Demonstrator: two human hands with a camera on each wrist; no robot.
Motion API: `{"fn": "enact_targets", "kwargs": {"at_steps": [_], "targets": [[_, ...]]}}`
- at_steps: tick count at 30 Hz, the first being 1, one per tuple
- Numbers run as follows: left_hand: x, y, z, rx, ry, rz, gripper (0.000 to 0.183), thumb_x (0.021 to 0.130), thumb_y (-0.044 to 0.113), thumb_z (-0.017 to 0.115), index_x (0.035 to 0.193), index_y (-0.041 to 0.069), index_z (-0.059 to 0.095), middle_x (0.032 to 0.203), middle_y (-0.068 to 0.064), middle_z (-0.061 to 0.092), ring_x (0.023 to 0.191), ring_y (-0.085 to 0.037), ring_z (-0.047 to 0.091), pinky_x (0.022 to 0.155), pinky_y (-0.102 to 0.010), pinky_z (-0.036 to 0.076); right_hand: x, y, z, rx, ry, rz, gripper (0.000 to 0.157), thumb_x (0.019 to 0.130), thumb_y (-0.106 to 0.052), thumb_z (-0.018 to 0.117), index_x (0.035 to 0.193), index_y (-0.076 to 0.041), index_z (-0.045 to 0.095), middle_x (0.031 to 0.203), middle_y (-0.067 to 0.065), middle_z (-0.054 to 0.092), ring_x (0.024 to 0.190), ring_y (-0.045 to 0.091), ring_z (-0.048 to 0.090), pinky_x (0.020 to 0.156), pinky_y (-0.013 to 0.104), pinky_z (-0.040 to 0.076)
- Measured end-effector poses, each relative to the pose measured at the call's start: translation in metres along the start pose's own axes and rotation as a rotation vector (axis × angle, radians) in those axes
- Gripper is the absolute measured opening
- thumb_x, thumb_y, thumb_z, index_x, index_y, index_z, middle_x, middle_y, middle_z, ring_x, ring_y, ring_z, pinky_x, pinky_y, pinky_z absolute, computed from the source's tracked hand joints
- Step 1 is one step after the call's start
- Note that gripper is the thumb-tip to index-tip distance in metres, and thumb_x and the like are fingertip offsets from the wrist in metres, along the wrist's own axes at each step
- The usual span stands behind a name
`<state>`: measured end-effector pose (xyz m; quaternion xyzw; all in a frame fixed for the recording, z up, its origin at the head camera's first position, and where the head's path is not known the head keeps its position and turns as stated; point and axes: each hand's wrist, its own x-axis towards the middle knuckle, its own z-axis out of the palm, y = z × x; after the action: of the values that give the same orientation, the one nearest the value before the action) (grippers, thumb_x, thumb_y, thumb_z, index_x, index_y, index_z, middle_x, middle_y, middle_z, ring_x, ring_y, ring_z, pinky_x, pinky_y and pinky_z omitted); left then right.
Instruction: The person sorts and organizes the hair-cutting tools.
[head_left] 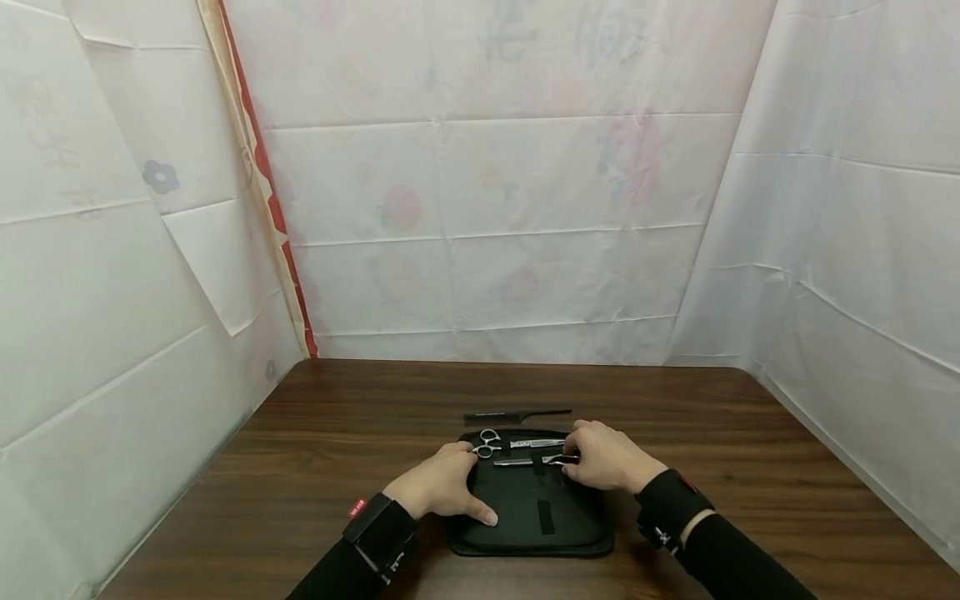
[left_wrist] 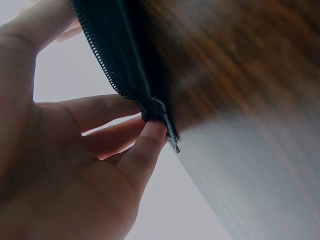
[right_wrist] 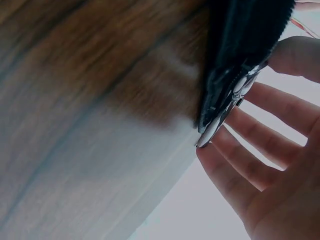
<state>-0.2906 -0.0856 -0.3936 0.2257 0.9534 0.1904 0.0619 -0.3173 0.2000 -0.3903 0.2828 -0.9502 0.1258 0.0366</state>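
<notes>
A black zip case (head_left: 510,517) lies spread flat on the table, with two pairs of silver scissors held near its far edge. The farther scissors (head_left: 487,451) have their finger loops at the left; the nearer scissors (head_left: 513,462) point their blades left. My left hand (head_left: 442,483) rests on the case's left edge, thumb laid over the black surface. Seen from the left wrist, its fingertips touch the zippered border (left_wrist: 112,82). My right hand (head_left: 606,457) reaches over the right side, partly hiding the nearer scissors' handles. In the right wrist view its extended fingers touch the silver handles (right_wrist: 212,131).
A black tail comb (head_left: 495,417) lies on the wooden table (head_left: 360,400), just beyond the case. White sheets (head_left: 480,283) enclose the table at the back and both sides. Black straps (head_left: 671,504) circle both wrists.
</notes>
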Motion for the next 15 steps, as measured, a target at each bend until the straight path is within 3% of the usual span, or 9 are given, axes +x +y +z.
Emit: {"fn": "enact_targets", "kwargs": {"at_steps": [15], "targets": [[-0.0001,0.0002,-0.0006,0.002,-0.001,-0.003,0.093,0.069,0.052,0.091,0.131,-0.011,0.061,0.145,-0.022,0.049,0.136,-0.037,0.044,0.107,-0.051,0.043,0.0026,0.0021,0.0043,-0.017,0.045,-0.025,0.009,0.091,-0.015,0.075,0.098,-0.01,0.079,0.095,-0.001,0.061,0.096,0.027,0.061,0.07,0.04,0.05]]}}
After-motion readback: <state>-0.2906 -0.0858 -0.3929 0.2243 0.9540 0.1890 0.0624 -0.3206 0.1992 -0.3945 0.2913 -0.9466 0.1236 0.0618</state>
